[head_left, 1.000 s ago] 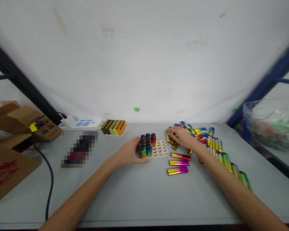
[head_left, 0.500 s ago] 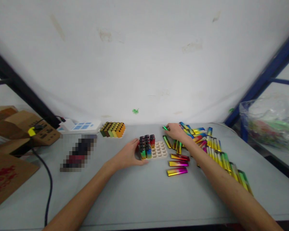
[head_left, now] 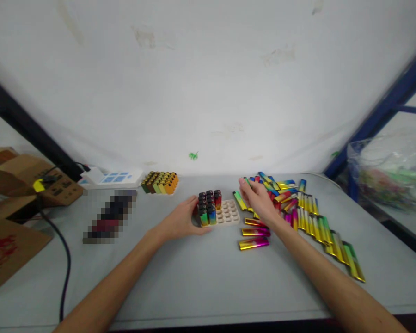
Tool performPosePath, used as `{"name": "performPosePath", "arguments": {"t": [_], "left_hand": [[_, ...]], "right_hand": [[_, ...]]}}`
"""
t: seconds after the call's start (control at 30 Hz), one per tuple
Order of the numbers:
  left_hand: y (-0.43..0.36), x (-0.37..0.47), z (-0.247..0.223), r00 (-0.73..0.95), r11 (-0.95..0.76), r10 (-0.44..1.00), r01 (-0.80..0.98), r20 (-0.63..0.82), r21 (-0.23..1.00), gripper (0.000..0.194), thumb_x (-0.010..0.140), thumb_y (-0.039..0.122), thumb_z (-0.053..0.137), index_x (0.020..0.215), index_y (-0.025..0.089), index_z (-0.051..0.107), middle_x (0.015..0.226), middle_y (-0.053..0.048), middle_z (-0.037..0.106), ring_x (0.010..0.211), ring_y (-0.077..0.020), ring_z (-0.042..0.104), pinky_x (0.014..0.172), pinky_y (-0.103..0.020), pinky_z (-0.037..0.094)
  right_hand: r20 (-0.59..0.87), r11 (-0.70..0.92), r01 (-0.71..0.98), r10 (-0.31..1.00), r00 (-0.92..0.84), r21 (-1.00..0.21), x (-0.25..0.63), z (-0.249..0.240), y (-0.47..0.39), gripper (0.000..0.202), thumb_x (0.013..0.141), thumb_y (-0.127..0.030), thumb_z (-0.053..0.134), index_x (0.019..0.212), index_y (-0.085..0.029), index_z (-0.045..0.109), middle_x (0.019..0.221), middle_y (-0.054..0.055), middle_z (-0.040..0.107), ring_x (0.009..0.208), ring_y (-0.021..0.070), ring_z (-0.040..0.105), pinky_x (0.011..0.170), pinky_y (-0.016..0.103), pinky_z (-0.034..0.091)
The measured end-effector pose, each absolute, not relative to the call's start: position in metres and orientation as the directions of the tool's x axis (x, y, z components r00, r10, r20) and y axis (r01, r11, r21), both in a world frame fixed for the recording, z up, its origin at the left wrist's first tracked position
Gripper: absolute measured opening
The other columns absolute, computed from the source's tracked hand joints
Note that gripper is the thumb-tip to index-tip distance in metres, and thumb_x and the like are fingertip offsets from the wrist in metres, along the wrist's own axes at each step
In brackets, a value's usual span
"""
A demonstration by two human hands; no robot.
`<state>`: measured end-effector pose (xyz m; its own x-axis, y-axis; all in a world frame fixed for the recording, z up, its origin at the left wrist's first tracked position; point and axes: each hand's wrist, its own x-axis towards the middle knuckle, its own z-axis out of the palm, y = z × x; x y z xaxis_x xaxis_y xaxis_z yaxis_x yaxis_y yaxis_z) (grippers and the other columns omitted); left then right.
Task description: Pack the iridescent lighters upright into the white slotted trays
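My left hand steadies the left end of a small white tray, with its fingers behind and its thumb along the front edge. Several lighters with black tops stand upright in the tray's left part, while the slots to the right hold nothing. To the right of the tray, my right hand pinches a green lighter, mostly hidden by the fingers. Just below that hand lie loose shiny lighters, among them a green-and-yellow one and a magenta-and-yellow one.
Many more lighters lie in a heap and a row on the right. A filled tray of lighters stands at the back left. Also on the left are a power strip, a blurred-out item, cardboard boxes and a black cable.
My right hand has shifted slightly, and the green lighter in it has turned from lying sideways to more upright. My left hand stays at the tray. The camera view has moved a little.
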<state>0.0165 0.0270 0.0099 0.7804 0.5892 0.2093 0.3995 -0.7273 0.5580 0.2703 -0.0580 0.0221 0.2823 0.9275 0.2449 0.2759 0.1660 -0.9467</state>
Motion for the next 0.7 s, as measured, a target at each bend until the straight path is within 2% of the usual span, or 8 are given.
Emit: {"name": "performPosePath", "arguments": {"t": [0.1,0.2,0.33,0.47,0.53,0.6,0.7], "left_hand": [[0.028,0.016,0.010,0.800,-0.739,0.569,0.397,0.189,0.545,0.072,0.069,0.047,0.088,0.131,0.021,0.061,0.128,-0.012,0.068,0.119,-0.0347,0.064,0.108,-0.048,0.051],[0.028,0.015,0.010,0.800,-0.738,0.565,0.382,0.200,0.556,0.070,0.070,0.046,0.087,0.130,0.022,0.061,0.128,-0.011,0.068,0.118,-0.0340,0.065,0.106,-0.047,0.052],[0.027,0.016,0.012,0.797,-0.733,0.568,0.379,0.203,0.565,0.068,0.070,0.044,0.087,0.128,0.021,0.061,0.127,-0.010,0.068,0.116,-0.0329,0.066,0.105,-0.046,0.053],[0.026,0.016,0.013,0.799,-0.732,0.571,0.391,0.189,0.558,0.069,0.069,0.043,0.088,0.128,0.020,0.061,0.126,-0.011,0.068,0.115,-0.0330,0.066,0.105,-0.047,0.052],[0.027,0.016,0.012,0.801,-0.736,0.568,0.393,0.188,0.551,0.070,0.070,0.044,0.087,0.130,0.021,0.060,0.126,-0.011,0.068,0.116,-0.0332,0.066,0.105,-0.047,0.053],[0.028,0.016,0.011,0.802,-0.744,0.565,0.396,0.191,0.538,0.071,0.070,0.046,0.087,0.131,0.021,0.059,0.126,-0.012,0.068,0.117,-0.0340,0.065,0.106,-0.048,0.052],[0.029,0.015,0.009,0.807,-0.754,0.558,0.396,0.194,0.524,0.074,0.070,0.048,0.086,0.132,0.020,0.059,0.127,-0.013,0.068,0.117,-0.0352,0.065,0.107,-0.050,0.051]], "right_hand": [[0.320,0.137,0.441,0.871,0.373,-0.887,0.261,0.023,-0.062,0.057,0.092,-0.066,0.052,0.058,-0.025,0.032,0.054,-0.006,0.029,0.052,0.0110,0.031,0.050,0.028,0.023],[0.389,0.130,0.538,0.828,0.403,-0.833,0.255,0.025,-0.066,0.049,0.089,-0.055,0.052,0.057,-0.025,0.030,0.055,-0.005,0.027,0.053,0.0112,0.029,0.052,0.029,0.020],[0.388,0.125,0.562,0.840,0.378,-0.818,0.251,0.025,-0.069,0.042,0.087,-0.048,0.049,0.057,-0.025,0.032,0.055,-0.005,0.030,0.054,0.0115,0.030,0.053,0.029,0.020],[0.376,0.148,0.538,0.860,0.344,-0.830,0.249,0.023,-0.069,0.043,0.091,-0.048,0.049,0.059,-0.024,0.034,0.056,-0.005,0.031,0.055,0.0119,0.033,0.055,0.029,0.024],[0.380,0.170,0.525,0.867,0.323,-0.834,0.250,0.023,-0.070,0.043,0.095,-0.052,0.051,0.064,-0.024,0.040,0.057,-0.006,0.035,0.056,0.0126,0.037,0.056,0.028,0.028],[0.381,0.196,0.503,0.877,0.295,-0.842,0.252,0.024,-0.070,0.038,0.099,-0.054,0.050,0.077,-0.023,0.050,0.059,-0.007,0.042,0.057,0.0138,0.042,0.058,0.027,0.033],[0.413,0.268,0.523,0.893,0.182,-0.809,0.256,0.027,-0.071,0.033,0.107,-0.049,0.043,0.094,-0.022,0.057,0.070,-0.003,0.058,0.066,0.0156,0.055,0.067,0.028,0.042]]}}
